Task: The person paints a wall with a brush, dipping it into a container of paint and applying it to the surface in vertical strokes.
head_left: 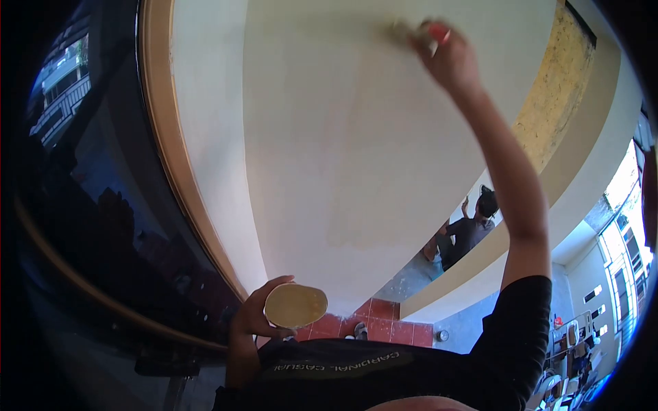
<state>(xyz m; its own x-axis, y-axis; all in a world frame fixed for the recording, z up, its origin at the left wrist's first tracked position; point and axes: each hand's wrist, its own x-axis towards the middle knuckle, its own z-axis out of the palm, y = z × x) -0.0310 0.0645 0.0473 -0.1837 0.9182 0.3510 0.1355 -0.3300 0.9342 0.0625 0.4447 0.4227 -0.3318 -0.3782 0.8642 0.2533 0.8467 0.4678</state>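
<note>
Cup (296, 306): gripped, left hand (252, 315) | red tool (439, 31) (blurred): gripped, right hand (455, 65), near wall (329, 151)

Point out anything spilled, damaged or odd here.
The yellow surface at upper right looks mottled, unlike the smoother pale wall beside it; I can't tell whether that's damage. Pale specks dot the red floor tiles by the wall's foot, possibly drips. No spill shows at the cup in the left hand.
</note>
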